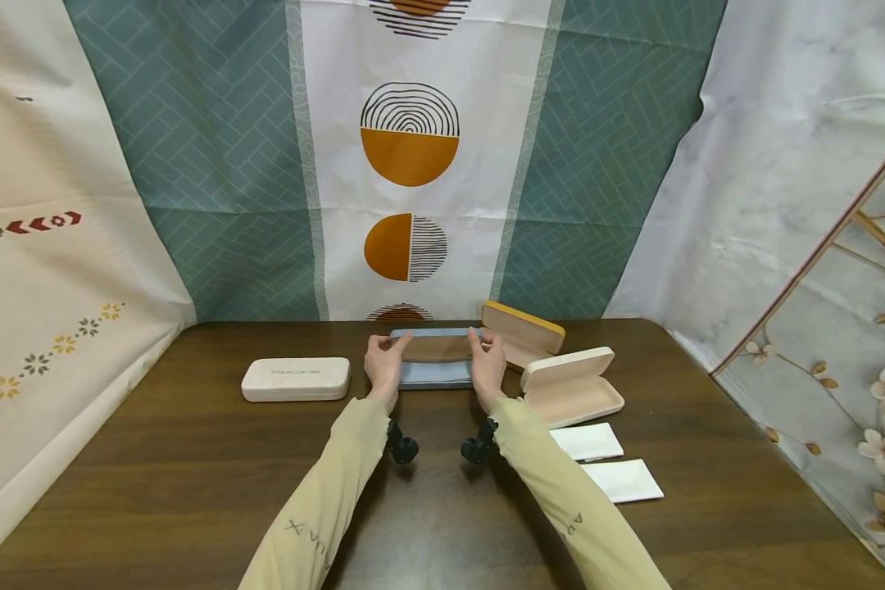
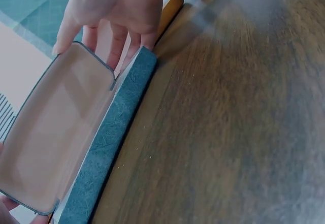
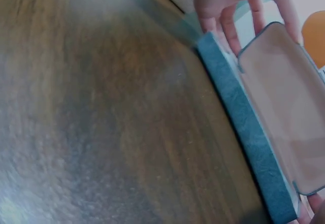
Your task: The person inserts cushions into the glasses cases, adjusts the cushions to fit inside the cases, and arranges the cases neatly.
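Observation:
A blue glasses case (image 1: 435, 383) with a beige lining stands with its lid raised near the table's back edge. My left hand (image 1: 385, 365) holds the lid's left end, thumb at the upper rim and fingers beside and behind it. At the opposite end my right hand (image 1: 490, 365) grips the lid in the same way. The left wrist view shows the beige lid lining (image 2: 63, 122) between both hands. Over the blue front wall (image 3: 249, 127) in the right wrist view, the lid leans back. The bottom of the case's inside is hidden there.
A closed white glasses case (image 1: 297, 380) lies to the left. On the right, a yellow case (image 1: 524, 328) and a cream-white case (image 1: 571, 401) stand with lids raised. Two folded white cloths, a farther one (image 1: 590, 442) and a nearer one (image 1: 625, 481), lie before them.

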`<control>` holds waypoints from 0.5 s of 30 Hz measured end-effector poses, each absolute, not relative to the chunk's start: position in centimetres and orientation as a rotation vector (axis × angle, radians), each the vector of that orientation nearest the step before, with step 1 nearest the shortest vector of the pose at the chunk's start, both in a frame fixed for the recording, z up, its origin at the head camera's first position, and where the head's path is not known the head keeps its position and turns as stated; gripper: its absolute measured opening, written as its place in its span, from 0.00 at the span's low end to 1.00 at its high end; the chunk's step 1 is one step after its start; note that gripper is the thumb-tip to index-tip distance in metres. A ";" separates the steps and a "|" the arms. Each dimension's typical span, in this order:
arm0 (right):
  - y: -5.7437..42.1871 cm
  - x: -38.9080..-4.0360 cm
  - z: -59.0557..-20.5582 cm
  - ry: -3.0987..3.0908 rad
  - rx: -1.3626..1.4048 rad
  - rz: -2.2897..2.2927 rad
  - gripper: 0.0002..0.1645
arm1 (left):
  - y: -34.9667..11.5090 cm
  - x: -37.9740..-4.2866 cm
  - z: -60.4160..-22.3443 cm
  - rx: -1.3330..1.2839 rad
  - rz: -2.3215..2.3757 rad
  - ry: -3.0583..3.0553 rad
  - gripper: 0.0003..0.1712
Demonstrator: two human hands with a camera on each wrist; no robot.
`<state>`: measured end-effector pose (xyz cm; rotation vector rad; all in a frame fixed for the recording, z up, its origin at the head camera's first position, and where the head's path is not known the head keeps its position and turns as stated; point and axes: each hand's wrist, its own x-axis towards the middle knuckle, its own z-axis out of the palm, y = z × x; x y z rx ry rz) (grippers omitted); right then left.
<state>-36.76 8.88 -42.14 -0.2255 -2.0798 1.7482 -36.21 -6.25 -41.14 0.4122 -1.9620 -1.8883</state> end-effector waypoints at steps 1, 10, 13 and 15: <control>8.9 -36.7 -42.1 -2.081 -0.222 1.749 0.25 | -6.3 -36.2 -41.2 0.408 -1.888 -1.964 0.24; 9.3 -35.7 -41.9 -2.072 -0.228 1.785 0.20 | -6.9 -35.8 -41.5 0.372 -1.935 -2.010 0.23; 9.5 -35.5 -41.9 -2.077 -0.221 1.792 0.20 | -7.3 -35.6 -41.4 0.375 -1.942 -2.043 0.23; 9.6 -35.4 -41.8 -2.085 -0.213 1.796 0.21 | -7.5 -35.5 -41.3 0.375 -1.942 -2.057 0.23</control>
